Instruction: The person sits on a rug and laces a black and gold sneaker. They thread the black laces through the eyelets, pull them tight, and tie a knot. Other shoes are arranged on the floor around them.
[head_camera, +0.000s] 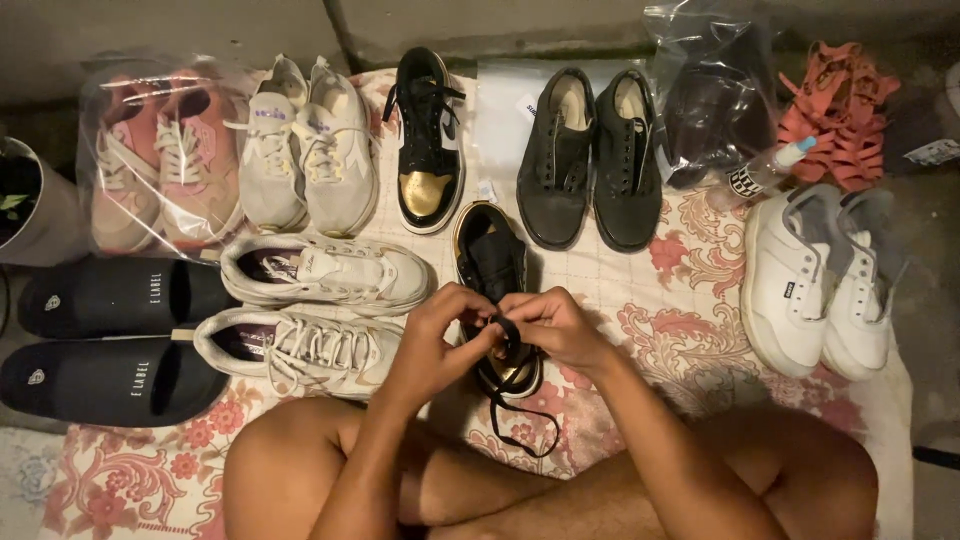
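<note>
Both hands (500, 330) on black lace (520, 425)

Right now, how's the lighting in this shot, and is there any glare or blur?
Head view: dim, warm light; glare streaks the clear plastic bag over the pink sneakers; the gold toe cap shines; both hands, left hand and right hand, look slightly soft; the far-right edge falls into shadow.

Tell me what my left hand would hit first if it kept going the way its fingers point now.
Probably the right hand: the left hand points rightward across the black and gold sneaker, both pinching its black lace.
</note>
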